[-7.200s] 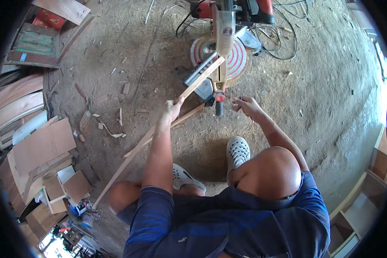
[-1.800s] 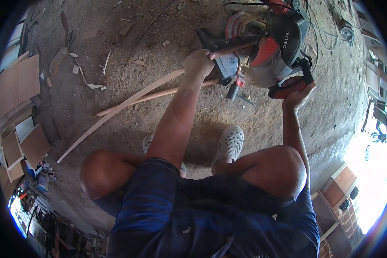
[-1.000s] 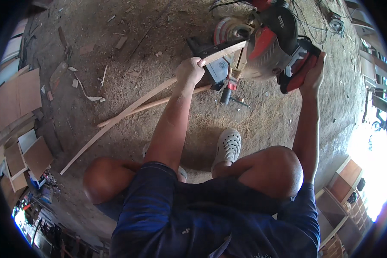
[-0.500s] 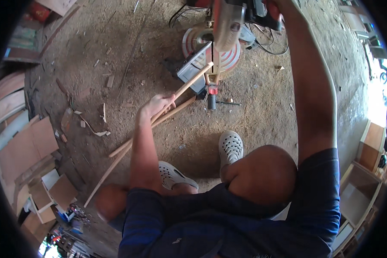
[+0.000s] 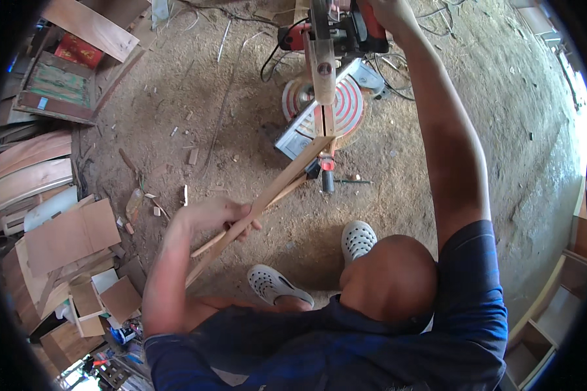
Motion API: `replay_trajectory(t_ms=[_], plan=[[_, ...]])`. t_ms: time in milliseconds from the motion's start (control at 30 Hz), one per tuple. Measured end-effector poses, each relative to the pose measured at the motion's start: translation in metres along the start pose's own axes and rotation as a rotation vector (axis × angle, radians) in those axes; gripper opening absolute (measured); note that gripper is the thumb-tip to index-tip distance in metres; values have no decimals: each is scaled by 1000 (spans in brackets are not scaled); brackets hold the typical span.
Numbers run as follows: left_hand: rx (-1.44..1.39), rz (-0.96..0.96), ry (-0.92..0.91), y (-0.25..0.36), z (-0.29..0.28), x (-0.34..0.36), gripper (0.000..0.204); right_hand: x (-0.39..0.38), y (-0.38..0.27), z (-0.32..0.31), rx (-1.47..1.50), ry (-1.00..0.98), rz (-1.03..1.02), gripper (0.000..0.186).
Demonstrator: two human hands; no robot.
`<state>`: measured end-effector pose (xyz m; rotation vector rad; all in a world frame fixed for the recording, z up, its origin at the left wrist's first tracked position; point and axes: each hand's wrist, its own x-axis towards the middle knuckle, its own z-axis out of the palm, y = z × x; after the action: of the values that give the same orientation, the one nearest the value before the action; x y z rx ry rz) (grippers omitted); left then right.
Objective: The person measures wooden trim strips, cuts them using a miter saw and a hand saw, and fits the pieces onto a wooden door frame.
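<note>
Compared with half a second ago, the wooden strip [image 5: 284,176] has been drawn back toward the person, its tip now at the front of the base of the miter saw [image 5: 324,72]. The saw head, lowered over it a second ago, is raised. The right hand [image 5: 391,10] is cut off at twelve o'clock; it is laid on the saw's red handle [image 5: 372,23], but how tightly its fingers are closed cannot be told. The strip's near end is hidden around seven o'clock. The strip is grasped by the left hand [image 5: 220,214], thumb above and fingers curled beneath, and extends toward two o'clock from them. Below it, a thinner stick [image 5: 292,188] is crossed.
</note>
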<state>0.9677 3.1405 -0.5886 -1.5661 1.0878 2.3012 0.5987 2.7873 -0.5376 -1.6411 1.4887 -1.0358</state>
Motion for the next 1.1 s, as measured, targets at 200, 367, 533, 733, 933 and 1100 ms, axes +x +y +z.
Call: replay_trajectory(t_ms=[200, 367, 533, 733, 933, 1100], plan=[[24, 137, 110, 12, 41, -42, 60, -94, -7, -46, -98, 117, -399, 32], [88, 90, 115, 9, 46, -36, 58, -190, -34, -52, 135, -604, -649, 34], [171, 39, 118, 21, 57, -19, 56, -232, 21, -18, 401, -788, -145, 27], [675, -40, 284, -30, 53, 78, 43, -283, 132, -16, 227, -821, 324, 25], [976, -165, 771, -160, 24, 193, 33, -365, 245, 20, 255, -659, 566, 18], [903, -173, 962, -179, 29, 243, 28, -386, 293, 37, 342, -603, 599, 10]])
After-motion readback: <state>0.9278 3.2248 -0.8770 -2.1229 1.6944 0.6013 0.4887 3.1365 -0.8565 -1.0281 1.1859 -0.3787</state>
